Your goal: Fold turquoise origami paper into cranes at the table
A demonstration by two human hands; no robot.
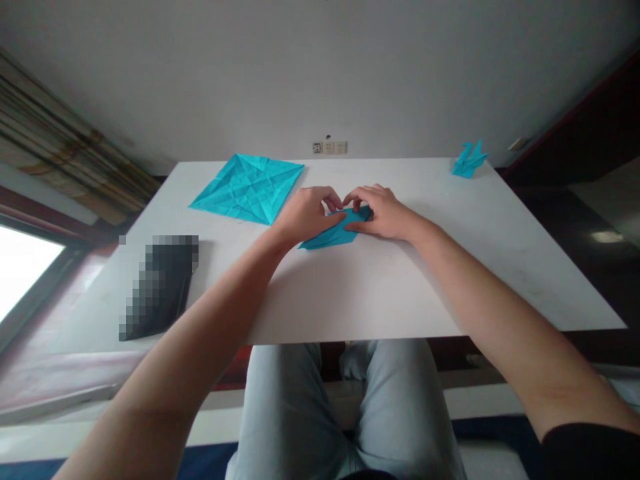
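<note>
A folded piece of blue origami paper (pixel 330 236) lies on the white table in front of me, its pointed end toward the left. My left hand (pixel 316 212) grips its upper left side, thumb on top and fingers curled at the far edge. On the right end, my right hand (pixel 380 212) pinches the paper between thumb and bent fingers. The fingertips of both hands come close together over the far edge. Parts of the folds are hidden under my fingers.
A creased, unfolded blue sheet (pixel 250 188) lies at the back left of the white table (pixel 360 300). A folded blue paper crane (pixel 469 161) stands at the back right. A dark, pixelated object (pixel 163 287) sits at the left. Wall sockets (pixel 329 147) are behind the table.
</note>
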